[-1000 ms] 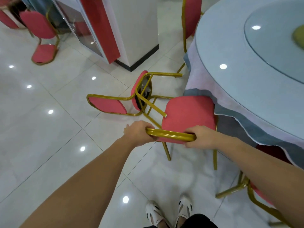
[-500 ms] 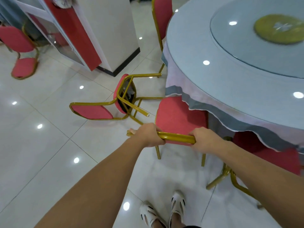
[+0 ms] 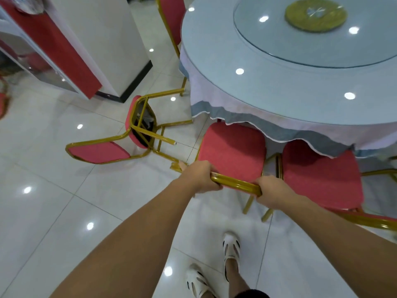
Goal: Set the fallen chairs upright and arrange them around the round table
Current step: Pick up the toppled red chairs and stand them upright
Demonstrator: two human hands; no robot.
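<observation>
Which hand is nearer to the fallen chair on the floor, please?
Left. The left hand grips the top rail next to the fallen chair; the right hand grips its other end, farther away.

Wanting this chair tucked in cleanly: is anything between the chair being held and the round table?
Nothing visible. The held chair reaches the tablecloth; the fallen chair lies to its left, another chair stands to its right, both aside.

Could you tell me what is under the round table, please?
Seat fronts of the held chair and neighbouring chair sit under the tablecloth hem; it hides the table's base.
</observation>
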